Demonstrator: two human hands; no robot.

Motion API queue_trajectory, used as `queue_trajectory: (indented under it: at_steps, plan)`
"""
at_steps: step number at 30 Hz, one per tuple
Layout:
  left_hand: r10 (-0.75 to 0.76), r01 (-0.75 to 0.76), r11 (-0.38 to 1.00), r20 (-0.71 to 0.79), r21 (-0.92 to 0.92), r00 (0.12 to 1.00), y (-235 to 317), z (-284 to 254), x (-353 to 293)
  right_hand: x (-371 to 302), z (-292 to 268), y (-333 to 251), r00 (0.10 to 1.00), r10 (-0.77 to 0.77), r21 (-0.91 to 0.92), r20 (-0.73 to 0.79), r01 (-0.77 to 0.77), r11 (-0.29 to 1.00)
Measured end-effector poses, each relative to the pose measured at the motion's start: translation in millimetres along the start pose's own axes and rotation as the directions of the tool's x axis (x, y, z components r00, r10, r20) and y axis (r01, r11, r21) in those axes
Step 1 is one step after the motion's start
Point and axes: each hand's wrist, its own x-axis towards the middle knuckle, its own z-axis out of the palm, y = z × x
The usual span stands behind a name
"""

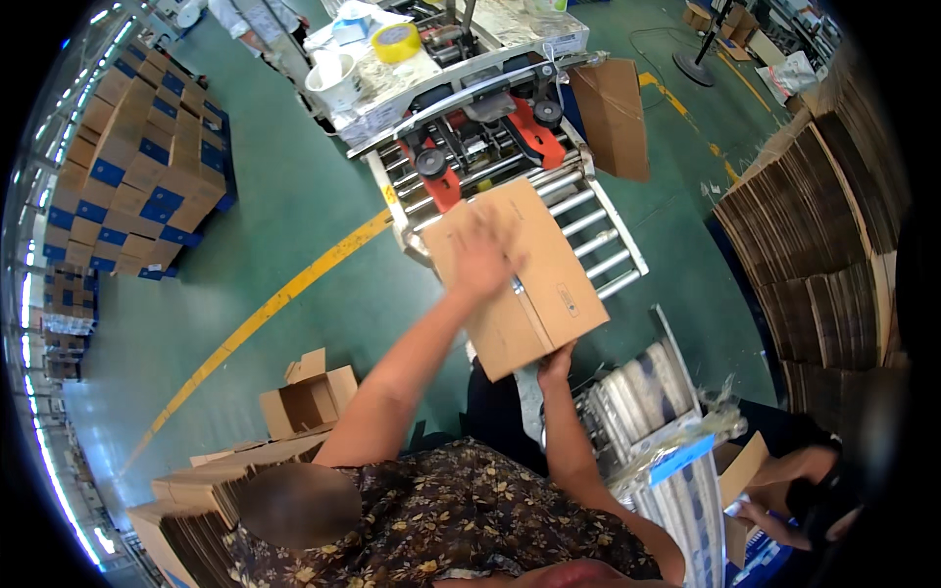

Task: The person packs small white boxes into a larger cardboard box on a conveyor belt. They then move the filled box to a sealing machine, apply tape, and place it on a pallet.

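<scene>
A closed cardboard box (pixel 554 284) lies tilted in front of me, its far end at the roller conveyor (pixel 613 260) and its near end sticking out past the rollers. My left hand (pixel 478 257) is over the top of the box, its fingers spread and blurred by motion; whether the palm presses on the card is hard to tell. At the near right corner, my right hand (pixel 556 365) grips the box from below, with part of the fingers hidden under it. Just beyond the box stands a carton sealing machine (pixel 490 127) with orange-red guides and black wheels.
Yellow tape (pixel 396 43) and a white bucket (pixel 333 80) sit on the machine's top. Flattened cardboard stacks (pixel 823 216) line the right. An open box (pixel 309 397) is at my left. Another roller conveyor (pixel 637 392) runs by my right arm, near another person's hands (pixel 774 519). Pallet-stacked cartons (pixel 142 162) stand far left.
</scene>
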Motion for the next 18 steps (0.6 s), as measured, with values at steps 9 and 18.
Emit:
queue_trajectory:
  at_steps: [9,18]
  plan:
    - [0.334,-0.310,0.943,0.334,-0.123,0.882,54.1,68.3,53.4,35.0,69.3,-83.9,0.882,-0.350,0.285,-0.315,0.439,0.852]
    - [0.216,-0.186,0.976,0.421,-0.112,0.881,-52.3,18.3,25.6,138.3,231.8,-129.2,0.558,-0.726,-0.639,-0.402,0.397,0.659]
